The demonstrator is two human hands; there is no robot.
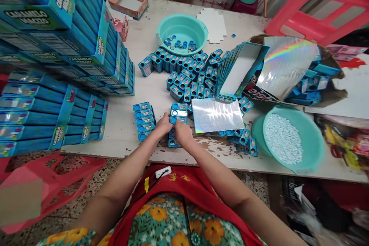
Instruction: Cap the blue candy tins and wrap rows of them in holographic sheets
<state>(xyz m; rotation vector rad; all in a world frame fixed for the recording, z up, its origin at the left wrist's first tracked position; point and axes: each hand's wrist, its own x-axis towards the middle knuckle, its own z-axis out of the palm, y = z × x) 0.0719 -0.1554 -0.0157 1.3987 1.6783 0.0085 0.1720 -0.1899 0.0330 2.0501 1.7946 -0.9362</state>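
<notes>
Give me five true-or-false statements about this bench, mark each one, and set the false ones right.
1. Both the left hand and the right hand are at the short column of small blue boxes. True.

2. The basin of white pieces stands on the person's left. False: it stands on the right side of the table.

3. The shiny sheet lies partly over some of the loose blue boxes. True.

4. The far basin has nothing in it. False: small blue and silvery pieces lie in it.

5. Large blue cartons are stacked on the person's left. True.
</notes>
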